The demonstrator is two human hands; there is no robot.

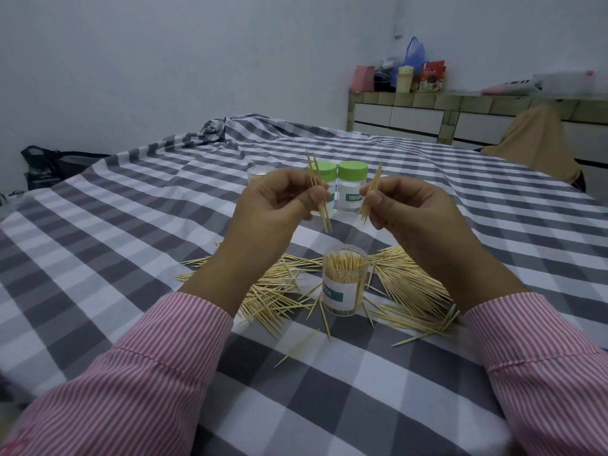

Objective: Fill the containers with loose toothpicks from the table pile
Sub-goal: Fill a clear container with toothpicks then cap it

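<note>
An open clear container (343, 284), packed with upright toothpicks, stands in the loose toothpick pile (408, 287) on the checked cloth. My left hand (269, 205) pinches a small bundle of toothpicks (320, 199) above and behind it. A second small bundle (371, 195) is pinched in my right hand (414, 209). Both hands hover apart above the container. Behind them stand two closed containers with green lids (352, 187), one partly hidden by my left hand.
A small clear lid or cup (258, 174) lies behind my left hand. The grey-and-white checked cloth (131, 225) covers the whole table. A dark bag (49, 166) sits far left, a tiled counter (427, 110) with bags far right.
</note>
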